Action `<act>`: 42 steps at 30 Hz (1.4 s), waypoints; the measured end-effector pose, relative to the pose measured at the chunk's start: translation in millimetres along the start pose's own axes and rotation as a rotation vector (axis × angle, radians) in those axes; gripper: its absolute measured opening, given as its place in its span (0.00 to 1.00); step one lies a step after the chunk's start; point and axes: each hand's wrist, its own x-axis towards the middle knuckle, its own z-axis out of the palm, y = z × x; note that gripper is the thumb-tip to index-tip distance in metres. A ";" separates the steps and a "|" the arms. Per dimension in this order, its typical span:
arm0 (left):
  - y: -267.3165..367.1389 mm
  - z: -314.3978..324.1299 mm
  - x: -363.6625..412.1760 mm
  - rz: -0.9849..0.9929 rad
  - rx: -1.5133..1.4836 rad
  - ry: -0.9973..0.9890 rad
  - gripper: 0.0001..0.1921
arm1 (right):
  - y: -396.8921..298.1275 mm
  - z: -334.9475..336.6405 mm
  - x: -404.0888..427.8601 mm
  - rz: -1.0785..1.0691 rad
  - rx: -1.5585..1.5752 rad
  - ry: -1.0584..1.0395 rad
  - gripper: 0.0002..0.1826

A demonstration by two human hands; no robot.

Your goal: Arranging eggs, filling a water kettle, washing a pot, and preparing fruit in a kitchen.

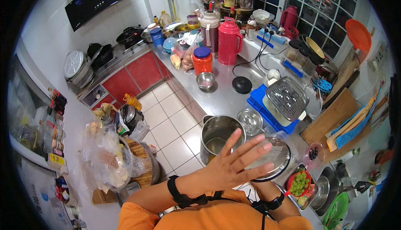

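Note:
My left hand (239, 164) is spread flat with its fingers apart, above the near side of a tall stainless-steel pitcher (208, 150) that has liquid low inside. My right forearm reaches up to a round, shiny piece with a dark rim (280, 155), a strainer or lid; the right hand itself is hidden behind it and my left hand, so its grip cannot be seen. Just beyond the pitcher a steel bowl (246, 117) holds a spoon or similar utensil. A blue tray (257, 97) bears a pale pot (278, 115) topped by a clear ribbed cover (286, 97).
Across the steel counter are a small metal bowl (205, 81), a black lid (242, 85), a red-orange jar (202, 64) and a pink thermos (228, 45). Green grapes (299, 183) in a red basket lie near the sink (325, 186). Bags (106, 155) crowd the left side.

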 end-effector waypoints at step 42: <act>-615.3 36.5 -237.9 -0.716 0.037 -0.984 0.29 | 74.2 -29.1 430.2 -0.179 -0.250 1.027 0.11</act>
